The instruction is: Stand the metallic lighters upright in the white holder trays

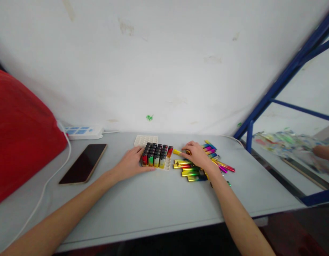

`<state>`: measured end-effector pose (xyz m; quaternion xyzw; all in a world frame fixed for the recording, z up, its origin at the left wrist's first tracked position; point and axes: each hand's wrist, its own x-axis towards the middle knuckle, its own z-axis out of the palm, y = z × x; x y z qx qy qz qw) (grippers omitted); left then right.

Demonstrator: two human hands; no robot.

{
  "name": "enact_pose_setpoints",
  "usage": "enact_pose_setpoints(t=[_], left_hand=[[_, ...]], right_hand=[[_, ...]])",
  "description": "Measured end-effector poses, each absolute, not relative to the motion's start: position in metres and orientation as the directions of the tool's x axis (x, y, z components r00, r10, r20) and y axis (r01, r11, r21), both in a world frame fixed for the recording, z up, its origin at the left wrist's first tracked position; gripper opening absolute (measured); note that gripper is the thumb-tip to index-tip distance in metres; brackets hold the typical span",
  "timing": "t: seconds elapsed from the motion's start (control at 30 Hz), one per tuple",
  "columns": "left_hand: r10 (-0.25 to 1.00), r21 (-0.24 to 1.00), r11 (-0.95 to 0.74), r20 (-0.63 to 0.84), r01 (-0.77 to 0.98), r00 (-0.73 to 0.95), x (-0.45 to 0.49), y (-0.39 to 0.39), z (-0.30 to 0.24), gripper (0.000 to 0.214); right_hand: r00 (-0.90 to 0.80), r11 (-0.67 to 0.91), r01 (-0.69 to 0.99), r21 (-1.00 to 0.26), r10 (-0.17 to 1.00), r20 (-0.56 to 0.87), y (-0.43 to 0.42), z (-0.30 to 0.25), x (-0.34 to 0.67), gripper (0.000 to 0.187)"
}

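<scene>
A white tray with round holes [167,165] stands mid-table, bearing upright lighters [156,160] in rows with black tops and red, green and yellow bodies. A single red lighter [170,152] stands at the tray's right side. My left hand [131,163] is wrapped round the tray's left side, thumb along the front edge. To the right lies a loose pile of shiny metallic lighters [191,174], gold, green, purple, blue and red. Over the pile, my right hand [197,155] has its fingers closed on a yellow lighter [177,152] whose end points left; the fingers partly hide it.
Behind the lighters lies another white holed tray [145,140]. A phone [83,164], a power strip [84,132], a white cable [51,179] and a red bag [22,135] are at left. Blue metal bars [276,76] border the right, with another person's hand [324,153] beyond.
</scene>
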<state>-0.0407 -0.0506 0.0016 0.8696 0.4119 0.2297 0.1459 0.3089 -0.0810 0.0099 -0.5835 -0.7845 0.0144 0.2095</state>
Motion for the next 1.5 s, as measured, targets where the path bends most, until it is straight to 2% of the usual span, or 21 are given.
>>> enact_pose_setpoints(t=[0.07,0.17,0.3,0.43,0.53,0.6,0.77,0.9,1.03,1.13,1.3,1.5], left_hand=[[0.784,0.44,-0.618,0.276,0.652,0.557,-0.041,-0.051,0.002,0.081],[0.788,0.422,-0.613,0.266,0.668,0.555,-0.04,-0.05,0.001,0.083],[0.779,0.413,-0.624,0.265,0.663,0.568,-0.04,-0.049,0.0,0.08],[0.782,0.429,-0.62,0.262,0.657,0.566,-0.04,-0.05,0.003,0.079],[0.786,0.423,-0.614,0.245,0.666,0.568,-0.04,-0.051,0.005,0.078],[0.786,0.423,-0.614,0.243,0.666,0.569,-0.04,-0.052,0.005,0.078],[0.789,0.435,-0.611,0.269,0.662,0.552,-0.04,-0.051,0.005,0.078],[0.783,0.442,-0.618,0.264,0.651,0.564,-0.041,-0.051,0.005,0.077],[0.773,0.447,-0.629,0.271,0.636,0.574,-0.04,-0.051,0.005,0.078],[0.771,0.442,-0.631,0.269,0.638,0.577,-0.04,-0.051,0.005,0.078],[0.769,0.447,-0.636,0.301,0.629,0.564,-0.041,-0.05,0.003,0.08],[0.767,0.442,-0.638,0.288,0.631,0.574,-0.04,-0.05,0.003,0.077]], right_hand=[[-0.27,0.344,0.899,-0.27,0.922,0.277,-0.082,0.01,0.307,0.016],[-0.254,0.349,0.881,-0.32,0.919,0.302,-0.086,0.016,0.298,0.014],[-0.1,0.326,0.774,-0.543,0.91,0.403,-0.093,0.027,0.288,0.026],[0.11,0.341,0.548,-0.764,0.876,0.47,-0.093,0.031,0.282,0.033],[0.208,0.296,0.241,-0.924,0.914,0.347,-0.091,0.028,0.278,0.041],[0.196,0.261,0.099,-0.96,0.941,0.276,-0.091,0.027,0.274,0.044],[0.149,0.242,-0.081,-0.967,0.962,0.228,-0.099,0.03,0.259,0.052],[0.041,0.195,-0.194,-0.961,0.981,0.191,-0.102,0.032,0.249,0.053],[0.041,0.222,-0.091,-0.971,0.975,0.219,-0.103,0.03,0.246,0.053],[0.072,0.28,0.094,-0.955,0.955,0.287,-0.104,0.027,0.248,0.052],[0.129,0.35,0.38,-0.856,0.896,0.424,-0.106,0.021,0.248,0.057],[0.122,0.336,0.469,-0.817,0.892,0.436,-0.108,0.018,0.243,0.048]])
